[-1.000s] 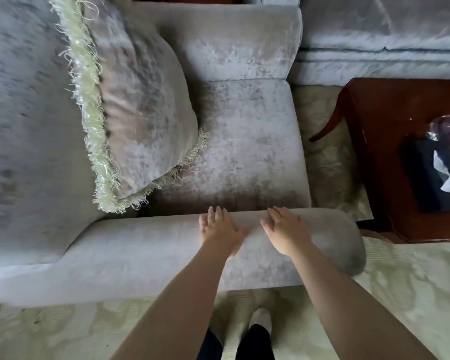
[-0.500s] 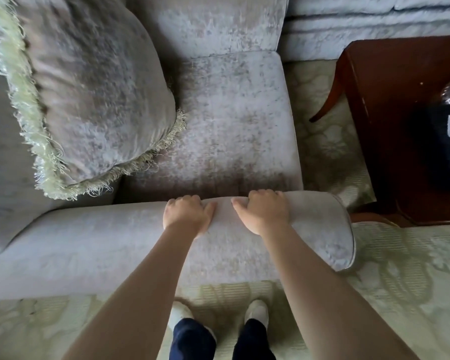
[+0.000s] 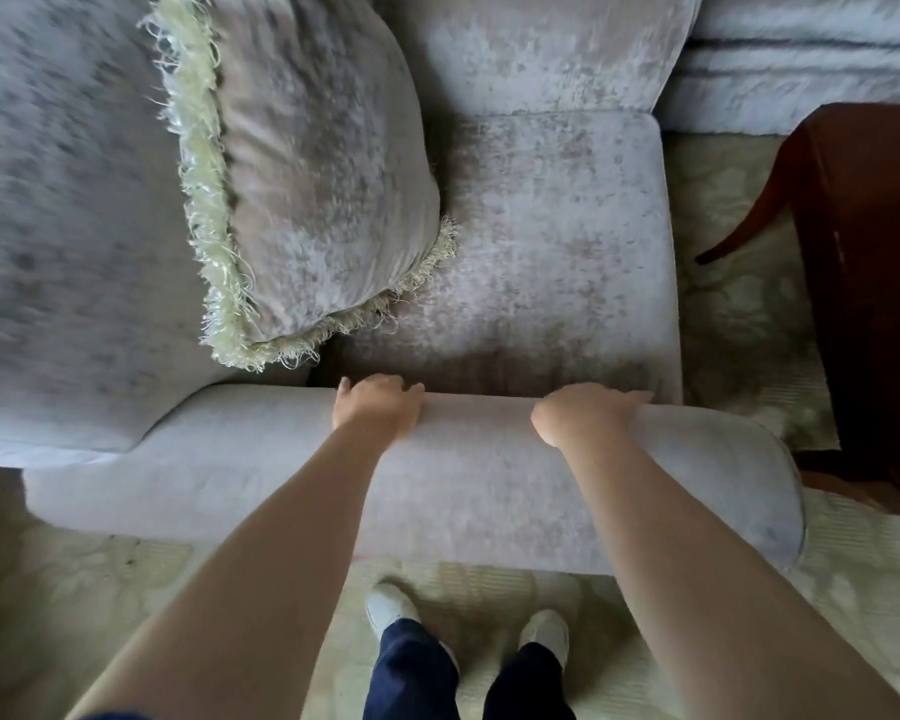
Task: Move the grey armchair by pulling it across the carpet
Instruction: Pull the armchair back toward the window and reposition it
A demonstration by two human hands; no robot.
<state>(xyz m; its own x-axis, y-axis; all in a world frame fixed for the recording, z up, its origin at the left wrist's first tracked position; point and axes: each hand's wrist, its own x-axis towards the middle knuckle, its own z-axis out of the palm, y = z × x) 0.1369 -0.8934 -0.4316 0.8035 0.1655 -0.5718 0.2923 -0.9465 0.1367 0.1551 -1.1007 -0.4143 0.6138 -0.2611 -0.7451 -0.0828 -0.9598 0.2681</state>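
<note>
Grey armchair fills centre to 12 o'clock, on carpet. L hand & R hand: both grips curled over near armrest top edge. Fringed cushion at 11, wood tabletop at 3.

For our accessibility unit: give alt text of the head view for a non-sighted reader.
The left hand and right hand grip the near arm of a grey armchair, seen from above. A fringed cushion sits on its seat; a wooden table stands beside it.

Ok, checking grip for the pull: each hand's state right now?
Left hand: grips the grey armchair by its near armrest.
Right hand: grips the same armrest.
</note>
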